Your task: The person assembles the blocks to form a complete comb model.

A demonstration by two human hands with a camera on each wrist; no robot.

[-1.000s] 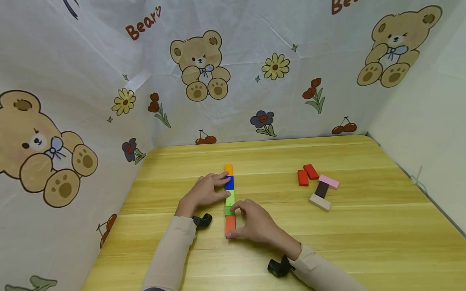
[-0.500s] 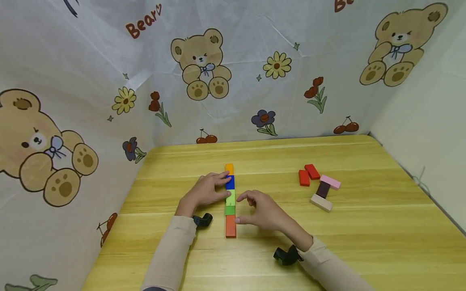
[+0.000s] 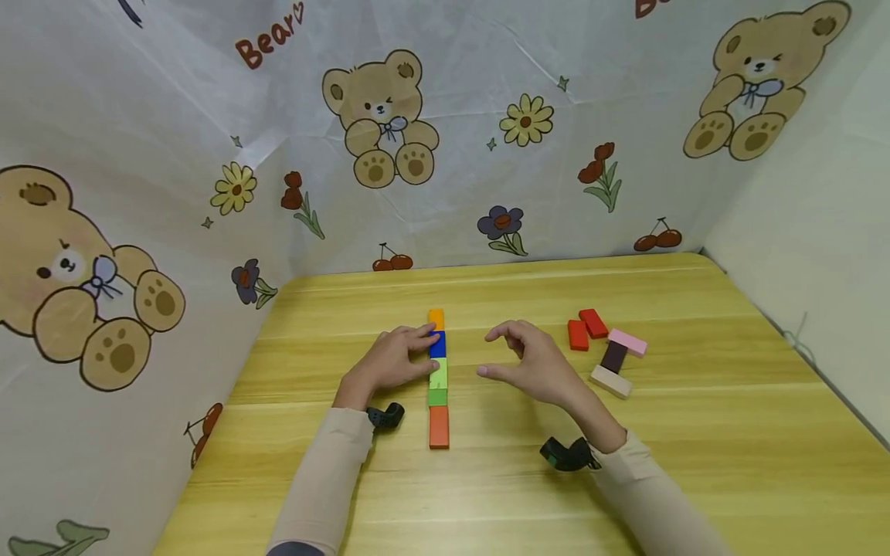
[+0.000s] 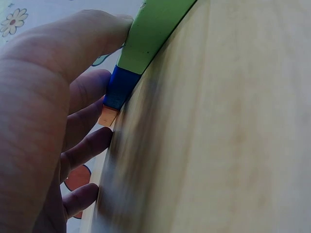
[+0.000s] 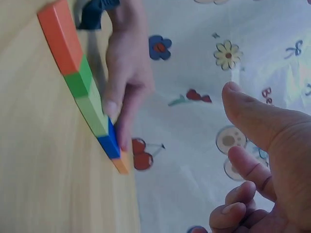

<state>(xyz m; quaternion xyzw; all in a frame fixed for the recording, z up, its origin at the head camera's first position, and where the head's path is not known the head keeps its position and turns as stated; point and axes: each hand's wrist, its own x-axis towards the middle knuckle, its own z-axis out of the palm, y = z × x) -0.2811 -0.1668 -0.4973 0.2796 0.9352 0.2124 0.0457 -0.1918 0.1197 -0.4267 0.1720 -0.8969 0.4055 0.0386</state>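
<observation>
Left of the middle of the surface (image 3: 487,494), five blocks lie end to end in a straight line running away from the person: a red-orange block (image 3: 439,427) nearest, then a green block (image 3: 437,398), a light green block (image 3: 439,375), a blue block (image 3: 437,345) and an orange block (image 3: 436,319). The left hand (image 3: 392,357) rests along the line, thumb against the light green block and fingertips at the blue one, relaxed rather than clenched. The right hand (image 3: 535,361) is raised beside the row, empty, thumb and fingers curved well apart.

The likeliest trouble is a crooked or broken line: a sideways push from the left thumb or fingertips could skew the middle blocks or part a joint, since no hand touches the red-orange or green block. A low sweep of the right hand or its black wrist device (image 3: 566,454) could also knock the near end.

The blocks are small, crisp-edged oblongs, probably painted wood; the light green one carries tiny specks. On the right lie two flat red blocks (image 3: 578,335), a pink block (image 3: 628,342), a dark brown block (image 3: 613,357) and a beige block (image 3: 611,381). The yellow wood grain looks smooth and slightly shiny, so blocks may slide easily. Behind hangs creased white cloth (image 3: 459,177) printed with bears.
</observation>
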